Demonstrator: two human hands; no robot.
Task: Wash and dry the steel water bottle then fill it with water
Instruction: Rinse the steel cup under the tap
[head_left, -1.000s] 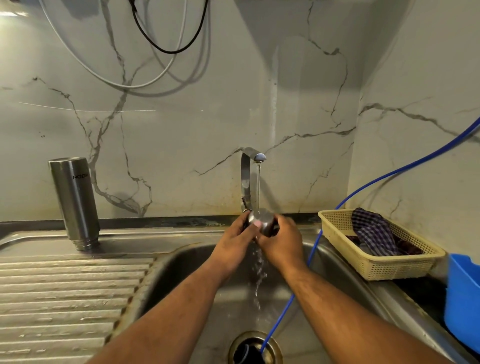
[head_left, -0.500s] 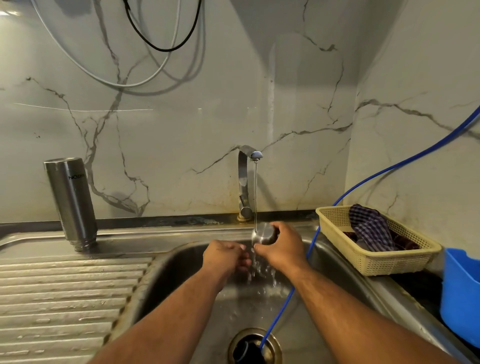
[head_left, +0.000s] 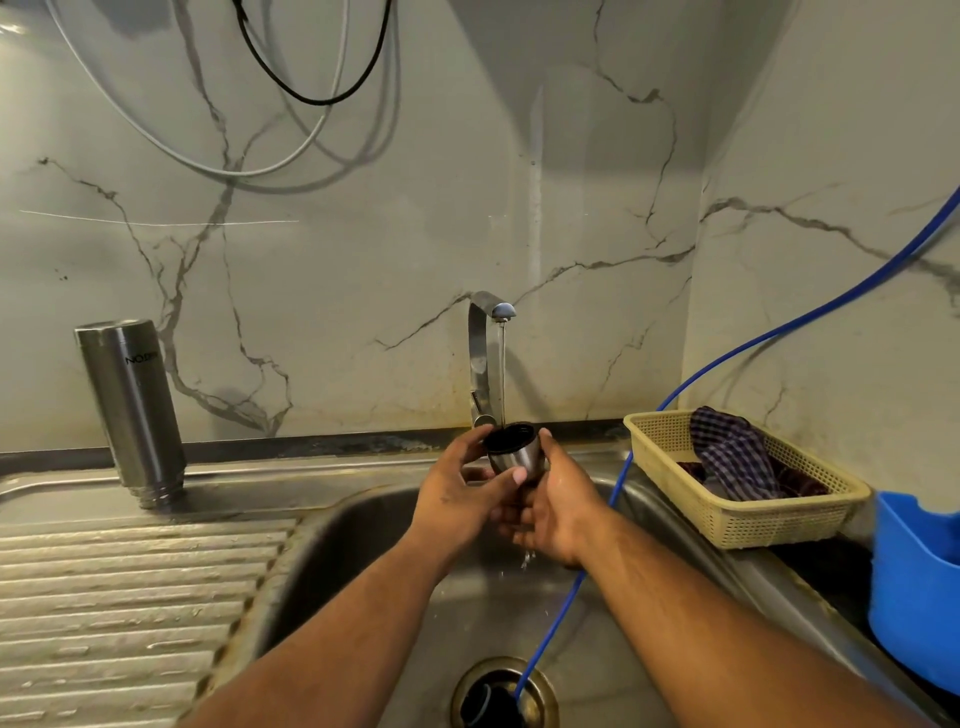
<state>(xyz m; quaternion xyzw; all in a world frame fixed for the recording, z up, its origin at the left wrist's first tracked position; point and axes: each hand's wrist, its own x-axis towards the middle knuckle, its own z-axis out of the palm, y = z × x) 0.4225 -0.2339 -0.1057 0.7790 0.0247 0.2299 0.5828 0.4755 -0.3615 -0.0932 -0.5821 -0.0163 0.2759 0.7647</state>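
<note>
Now left hand (head_left: 457, 499) and right hand (head_left: 558, 512) fingers (head_left: 546, 447) clasp upturned cap (head_left: 517, 453) catching water (head_left: 501, 374)

Head view, close, down over sink (head_left: 363, 519).

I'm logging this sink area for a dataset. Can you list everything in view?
steel bottle: one, silver, standing mouth-down on the drainboard, left
bottle cap: one, silver with a dark inside, held under the running stream
tap: one, steel, behind the sink, running
blue hose: one, blue, from the right wall into the drain
basket: one, cream, right of the sink
checked cloth: one, dark checked, in the basket
blue container: one, blue, far right edge
cables: at least two, white and black, hanging on the wall
left hand: grips the cap's left side
right hand: holds the cap's right side
</note>
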